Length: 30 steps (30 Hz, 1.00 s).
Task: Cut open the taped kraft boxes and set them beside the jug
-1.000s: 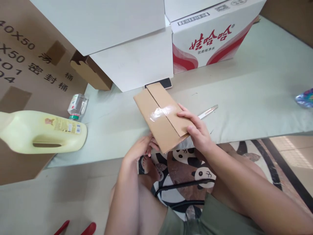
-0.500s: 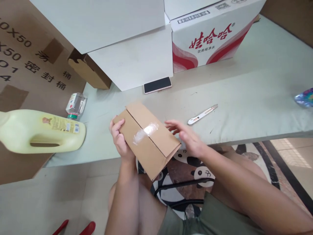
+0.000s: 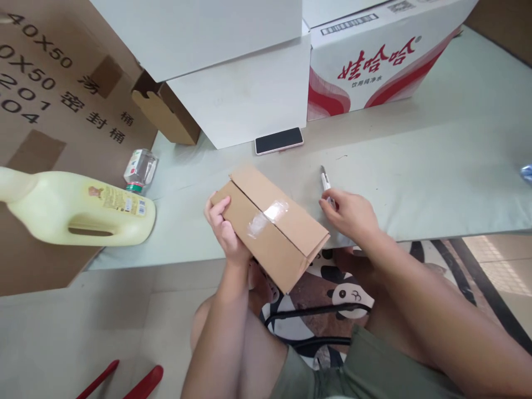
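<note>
A small brown cardboard box [image 3: 270,224] with clear tape across its flap seam lies tilted at the near edge of the pale green mat. My left hand [image 3: 226,230] grips its left end, fingers curled over the edge. To the right of the box, my right hand [image 3: 351,213] is closed around a white utility knife [image 3: 325,183], whose tip points away from me. The right hand is clear of the box.
A black phone [image 3: 279,141] lies behind the box, against stacked white boxes [image 3: 245,94]. A red-and-white printed carton [image 3: 374,61] stands at the back right. A pale yellow jug [image 3: 78,208] and a small clear bottle [image 3: 140,169] lie at the left. Large brown cardboard [image 3: 50,111] covers the left.
The box passed from my right hand to my left and came down toward the mat's near edge. My right hand left it, reached right and closed on the knife, which turned to point away.
</note>
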Each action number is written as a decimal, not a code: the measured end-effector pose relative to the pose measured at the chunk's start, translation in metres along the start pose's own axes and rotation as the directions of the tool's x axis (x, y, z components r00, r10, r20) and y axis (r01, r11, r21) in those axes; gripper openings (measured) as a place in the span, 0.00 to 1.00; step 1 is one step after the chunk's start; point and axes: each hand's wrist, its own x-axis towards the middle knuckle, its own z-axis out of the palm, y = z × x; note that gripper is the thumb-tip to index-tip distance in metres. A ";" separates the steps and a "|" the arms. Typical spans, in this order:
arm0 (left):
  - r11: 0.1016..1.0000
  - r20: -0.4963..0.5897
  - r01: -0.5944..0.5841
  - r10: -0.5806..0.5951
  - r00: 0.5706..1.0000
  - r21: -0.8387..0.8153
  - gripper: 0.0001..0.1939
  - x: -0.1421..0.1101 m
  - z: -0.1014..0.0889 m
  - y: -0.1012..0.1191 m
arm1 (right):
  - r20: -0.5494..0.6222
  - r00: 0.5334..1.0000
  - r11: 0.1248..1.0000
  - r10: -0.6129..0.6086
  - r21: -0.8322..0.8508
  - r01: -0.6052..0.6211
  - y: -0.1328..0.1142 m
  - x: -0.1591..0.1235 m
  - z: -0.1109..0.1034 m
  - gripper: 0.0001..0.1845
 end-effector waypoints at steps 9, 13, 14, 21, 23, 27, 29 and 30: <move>0.997 0.003 -0.068 0.068 0.998 -0.029 0.20 -0.009 0.001 0.000 | -0.491 0.862 0.702 -0.125 0.570 0.427 -0.018 -0.025 -0.010 0.08; 0.998 0.013 -0.065 0.065 0.998 0.010 0.21 -0.009 0.001 0.006 | -0.598 0.775 0.332 -0.207 0.702 0.630 -0.034 -0.060 -0.026 0.09; 0.998 0.015 -0.068 0.068 0.998 0.014 0.21 -0.009 0.002 0.008 | -0.583 0.776 0.289 -0.242 0.720 0.631 -0.038 -0.067 -0.029 0.09; 0.997 0.048 -0.076 0.074 0.996 0.032 0.22 -0.009 0.009 0.010 | -0.680 0.652 0.493 -0.334 0.464 0.736 -0.036 -0.069 -0.032 0.12; 0.996 0.063 -0.078 0.076 0.995 0.039 0.23 -0.010 0.009 0.009 | -0.716 0.592 0.535 -0.370 0.357 0.766 -0.035 -0.068 -0.033 0.10; 0.997 0.073 -0.080 0.078 0.994 0.019 0.22 -0.010 0.008 0.007 | -0.663 0.620 0.681 -0.420 0.222 0.698 -0.044 -0.082 -0.040 0.08; 0.996 0.077 -0.085 0.084 0.994 0.014 0.22 -0.010 0.008 0.007 | -0.633 0.680 0.765 -0.370 0.208 0.609 -0.051 -0.093 -0.045 0.06; 0.996 0.080 -0.088 0.086 0.993 0.016 0.22 -0.011 0.008 0.007 | -0.613 0.704 0.799 -0.359 0.188 0.571 -0.055 -0.097 -0.048 0.06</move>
